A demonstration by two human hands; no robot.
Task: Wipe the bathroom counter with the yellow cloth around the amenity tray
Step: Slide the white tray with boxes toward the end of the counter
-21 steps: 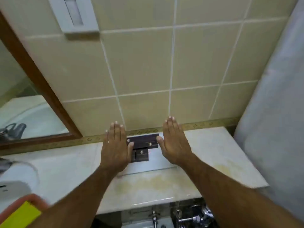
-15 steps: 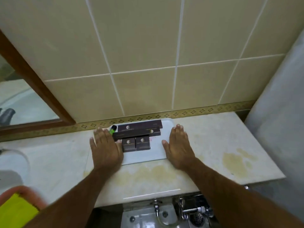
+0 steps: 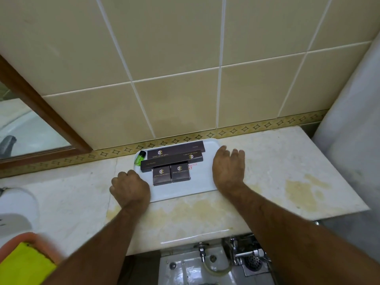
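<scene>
A white amenity tray (image 3: pixel 202 187) lies on the pale marble counter (image 3: pixel 277 161) against the tiled wall. It carries dark brown boxes (image 3: pixel 170 174) and a small green bottle (image 3: pixel 140 157). My left hand (image 3: pixel 130 187) curls around the tray's left edge. My right hand (image 3: pixel 228 167) rests on the tray's right edge, fingers bent over the rim. The yellow cloth (image 3: pixel 24 264) lies in an orange basin (image 3: pixel 39 241) at the bottom left, away from both hands.
A white sink (image 3: pixel 16 204) sits at the left, with a wood-framed mirror (image 3: pixel 41 112) above it. Yellowish stains mark the counter at the front and right (image 3: pixel 302 190). A pale curtain (image 3: pixel 353 140) hangs at the right. Pipes and a floor drain (image 3: pixel 251 262) show below the counter.
My left hand went from flat beside the tray to curled on its left edge. My right hand moved up along the right edge. The view came closer.
</scene>
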